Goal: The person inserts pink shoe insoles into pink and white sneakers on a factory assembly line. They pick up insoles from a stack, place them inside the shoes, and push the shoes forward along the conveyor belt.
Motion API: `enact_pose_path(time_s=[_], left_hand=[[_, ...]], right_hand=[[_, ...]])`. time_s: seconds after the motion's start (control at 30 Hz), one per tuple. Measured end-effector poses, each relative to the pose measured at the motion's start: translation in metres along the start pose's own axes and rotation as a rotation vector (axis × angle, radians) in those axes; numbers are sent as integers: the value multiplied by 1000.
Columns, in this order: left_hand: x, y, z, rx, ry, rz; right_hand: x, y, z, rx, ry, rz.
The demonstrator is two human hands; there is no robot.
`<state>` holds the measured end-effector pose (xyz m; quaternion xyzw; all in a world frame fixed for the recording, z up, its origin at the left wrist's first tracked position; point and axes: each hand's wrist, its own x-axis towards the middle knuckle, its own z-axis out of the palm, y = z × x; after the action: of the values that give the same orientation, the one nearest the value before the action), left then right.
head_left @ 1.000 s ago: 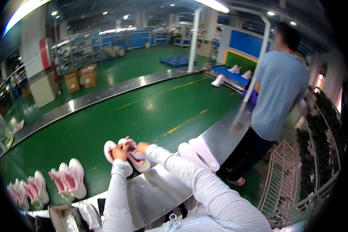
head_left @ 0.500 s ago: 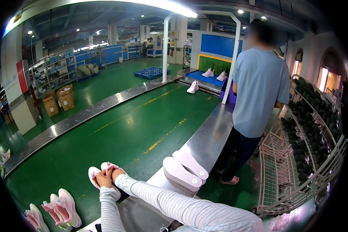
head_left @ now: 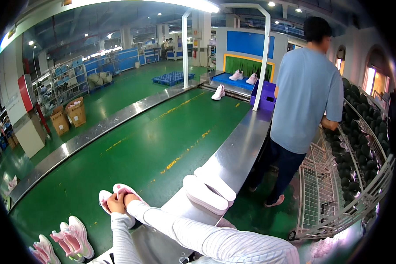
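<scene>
My left hand (head_left: 115, 203) and my right hand (head_left: 130, 200) are close together over a pair of pale pink and white sneakers on the green conveyor belt. The left sneaker (head_left: 104, 197) lies under my left hand, whose fingers are curled at its upper. My right hand is bent at the opening of the right sneaker (head_left: 122, 188). Fingertips are partly hidden in both. Beside my right sleeve, a pair of pale soles (head_left: 205, 193) rests on the metal ledge. Several more pink and white sneakers (head_left: 77, 233) stand at the lower left on the belt.
A person in a blue shirt (head_left: 306, 97) stands at the right beside a wire rack (head_left: 321, 189) full of dark, rounded pieces. A purple bin (head_left: 267, 97) stands by the white post. Sneakers (head_left: 236, 75) sit at the belt's far end. Metal edging (head_left: 97, 132) runs along the left.
The person in blue has shifted right toward the rack, an arm now showing over it, and more of the purple bin shows. My hands stay at the sneakers with only slight movement.
</scene>
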<state>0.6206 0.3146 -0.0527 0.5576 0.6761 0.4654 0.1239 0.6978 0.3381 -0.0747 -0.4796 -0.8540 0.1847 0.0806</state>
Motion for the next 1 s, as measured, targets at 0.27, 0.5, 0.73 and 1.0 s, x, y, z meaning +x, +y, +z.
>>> enact_pose_path(time_s=[0.27,0.5,0.73,1.0], left_hand=[[-6,28,-12,188,125,412],[1,55,-1,607,-466,-20],[22,-15,73,1041,-440,-243],[2,42,47,1460,-920,67]], right_hand=[[-77,39,-25,295,454,-226],[-258,112,-40,471,556,-49],[-277,125,-8,103,688,-221],[-274,141,7,128,683,-218]])
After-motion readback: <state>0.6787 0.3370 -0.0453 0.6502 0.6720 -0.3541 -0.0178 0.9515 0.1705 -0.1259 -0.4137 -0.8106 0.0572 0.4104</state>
